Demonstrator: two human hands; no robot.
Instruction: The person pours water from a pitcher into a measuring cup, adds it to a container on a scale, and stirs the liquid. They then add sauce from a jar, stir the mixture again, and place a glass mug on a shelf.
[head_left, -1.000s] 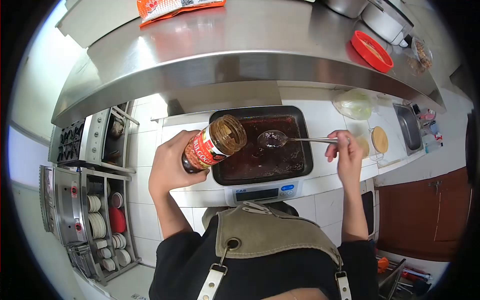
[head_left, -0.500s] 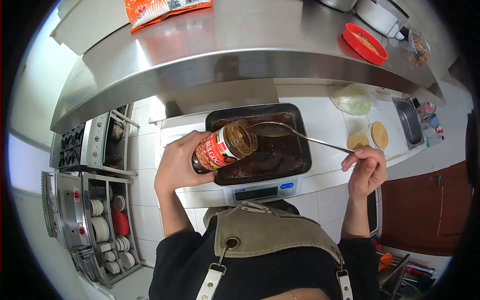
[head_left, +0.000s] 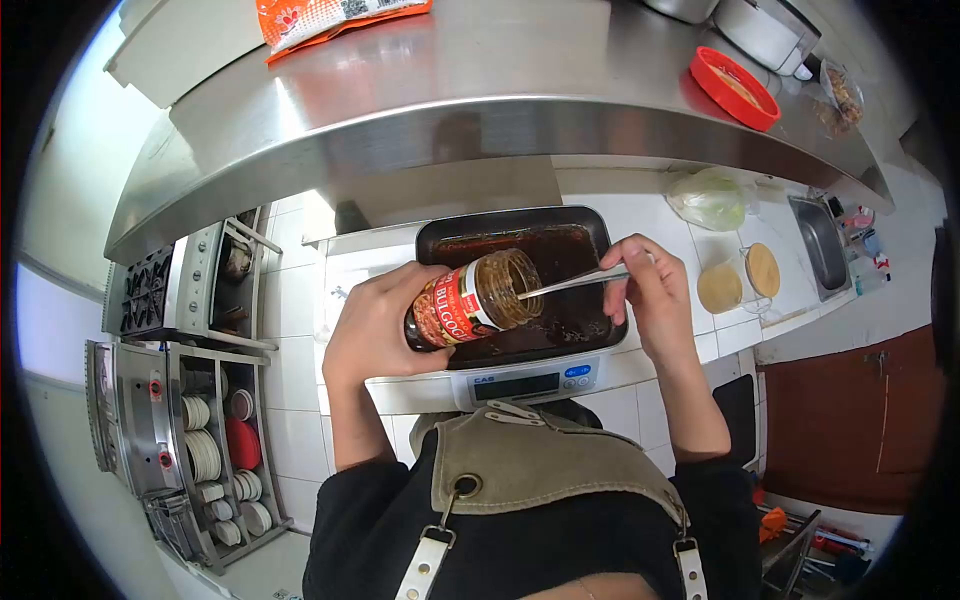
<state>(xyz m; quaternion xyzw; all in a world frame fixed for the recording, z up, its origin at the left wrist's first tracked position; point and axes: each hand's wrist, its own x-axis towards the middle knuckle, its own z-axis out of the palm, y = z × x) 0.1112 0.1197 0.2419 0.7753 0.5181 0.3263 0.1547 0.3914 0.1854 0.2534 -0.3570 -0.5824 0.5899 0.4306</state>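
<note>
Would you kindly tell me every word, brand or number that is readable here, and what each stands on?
"BULGOG": on the sauce jar; any further letter is unclear.
"CAS": on the digital scale.
Too small or blurred to read: the jar's small print, the scale's button marks and the print on the orange bag.

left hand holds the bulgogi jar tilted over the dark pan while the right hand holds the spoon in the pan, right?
Not quite: in the head view, the spoon dips into the bulgogi jar, not the dark pan. The left hand does hold the jar tilted over the pan, and the right hand holds the spoon.
</note>
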